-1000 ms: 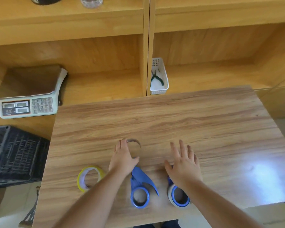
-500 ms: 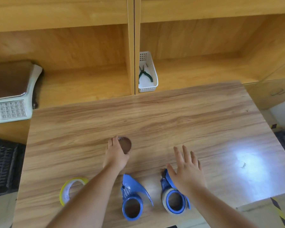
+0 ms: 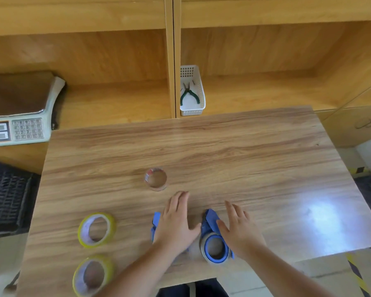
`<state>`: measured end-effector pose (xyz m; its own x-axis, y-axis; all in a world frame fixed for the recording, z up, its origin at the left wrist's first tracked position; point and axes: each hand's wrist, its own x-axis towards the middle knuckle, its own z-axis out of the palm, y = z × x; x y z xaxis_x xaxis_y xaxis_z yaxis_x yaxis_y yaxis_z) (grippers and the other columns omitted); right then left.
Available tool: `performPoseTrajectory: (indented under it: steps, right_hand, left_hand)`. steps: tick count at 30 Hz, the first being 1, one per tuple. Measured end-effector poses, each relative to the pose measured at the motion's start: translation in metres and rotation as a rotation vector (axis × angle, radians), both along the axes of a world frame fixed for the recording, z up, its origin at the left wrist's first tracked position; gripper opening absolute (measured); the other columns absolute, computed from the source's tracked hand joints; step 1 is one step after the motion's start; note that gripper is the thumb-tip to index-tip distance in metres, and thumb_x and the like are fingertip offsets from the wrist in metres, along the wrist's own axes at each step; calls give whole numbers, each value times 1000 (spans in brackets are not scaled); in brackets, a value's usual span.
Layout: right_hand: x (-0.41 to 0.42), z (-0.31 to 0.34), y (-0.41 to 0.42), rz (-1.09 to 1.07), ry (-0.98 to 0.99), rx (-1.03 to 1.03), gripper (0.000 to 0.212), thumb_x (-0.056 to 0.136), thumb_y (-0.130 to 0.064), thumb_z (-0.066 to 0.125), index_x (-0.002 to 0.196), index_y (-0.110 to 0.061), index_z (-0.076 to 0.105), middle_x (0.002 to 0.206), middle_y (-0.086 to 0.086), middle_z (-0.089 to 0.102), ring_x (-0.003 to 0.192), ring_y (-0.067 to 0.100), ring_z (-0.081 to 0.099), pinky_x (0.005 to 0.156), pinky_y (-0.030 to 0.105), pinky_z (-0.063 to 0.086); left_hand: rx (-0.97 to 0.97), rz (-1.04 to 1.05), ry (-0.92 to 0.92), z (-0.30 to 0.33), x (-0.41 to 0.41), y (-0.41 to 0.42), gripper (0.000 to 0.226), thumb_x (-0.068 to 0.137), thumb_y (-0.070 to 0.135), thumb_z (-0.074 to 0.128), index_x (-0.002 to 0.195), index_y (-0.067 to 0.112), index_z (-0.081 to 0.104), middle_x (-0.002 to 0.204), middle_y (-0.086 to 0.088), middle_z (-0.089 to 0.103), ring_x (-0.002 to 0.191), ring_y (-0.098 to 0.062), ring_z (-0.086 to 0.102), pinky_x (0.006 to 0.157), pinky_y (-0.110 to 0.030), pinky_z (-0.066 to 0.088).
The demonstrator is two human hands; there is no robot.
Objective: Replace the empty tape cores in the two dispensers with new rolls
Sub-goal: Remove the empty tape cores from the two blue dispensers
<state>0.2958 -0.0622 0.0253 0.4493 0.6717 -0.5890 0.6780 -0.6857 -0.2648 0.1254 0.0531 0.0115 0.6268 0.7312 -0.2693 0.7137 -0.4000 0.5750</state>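
Blue dispensers (image 3: 215, 239): one empty core (image 3: 156, 179) out on worktop (image 3: 244, 151), 2 yellow rolls (image 3: 96, 230) unloaded. Left hand (image 3: 176, 224) and right hand (image 3: 239, 229) open, grasping nothing. Approx. quarter done.

On the table (image 3: 244, 151), an empty core (image 3: 156, 179) stands behind two dispensers (image 3: 215, 239), with two tape rolls (image 3: 96, 229) to their left, one before the other. Behind the table, a shelf (image 3: 255, 91) holds a basket (image 3: 192, 93) with pliers (image 3: 188, 94) in it, and a scale (image 3: 19, 108) sits far left.
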Motion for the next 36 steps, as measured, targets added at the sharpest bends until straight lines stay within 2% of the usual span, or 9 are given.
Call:
performPoseTrajectory:
  steps: [4,9,13,17,20,28,33,36]
  right_hand:
    - [3,-5,-28,-13,105,-9,72,100,-52,40,160,-20,14,162,1,28,146,24,27,116,39,34]
    - [5,-13,-58,15,184,-42,67,99,-46,46,156,-20,23,155,3,40,141,27,35,113,39,35]
    - [0,-18,-70,28,221,-62,58,99,-41,48,151,-22,33,143,2,52,133,25,43,105,36,40]
    - [-3,-24,-76,49,225,-25,46,98,-33,46,143,-26,39,128,0,60,118,23,51,96,37,48]
    - [-2,-27,-82,46,230,-9,46,98,-27,43,144,-28,37,129,0,60,120,22,50,96,39,49]
    - [16,-26,-90,16,143,-13,47,101,-26,42,147,-22,36,135,5,56,127,27,46,98,42,46]
    - [21,-26,-88,3,127,-8,48,102,-27,43,149,-22,34,136,5,56,127,26,46,101,41,46]
    - [22,-26,-86,-4,132,-4,47,102,-26,44,148,-22,35,136,5,56,126,26,46,102,41,46]
  left_hand:
    - [-97,-63,15,-6,5,-70,98,80,50,64,159,24,14,159,11,21,150,-12,24,119,-26,30]
    - [-124,-63,157,-18,11,-119,106,84,51,70,161,17,5,165,5,12,155,-17,14,124,-32,25]
    - [-124,1,212,-24,18,-133,103,83,52,72,159,21,10,162,5,18,153,-17,21,122,-32,29]
    - [-99,23,237,-30,25,-131,99,87,50,70,159,17,11,158,3,25,150,-17,27,119,-30,34]
    - [-111,32,255,-34,29,-129,94,89,49,69,158,16,15,157,2,30,146,-18,32,116,-32,39]
    - [-108,-34,292,-32,27,-134,95,84,34,67,160,13,12,159,0,24,149,-22,26,117,-33,38]
    - [-104,-41,280,-34,28,-136,101,85,36,69,161,14,7,163,-2,19,152,-21,22,119,-35,37]
    - [-74,-41,270,-33,29,-136,98,87,37,70,160,14,9,160,-1,24,150,-20,26,117,-32,38]
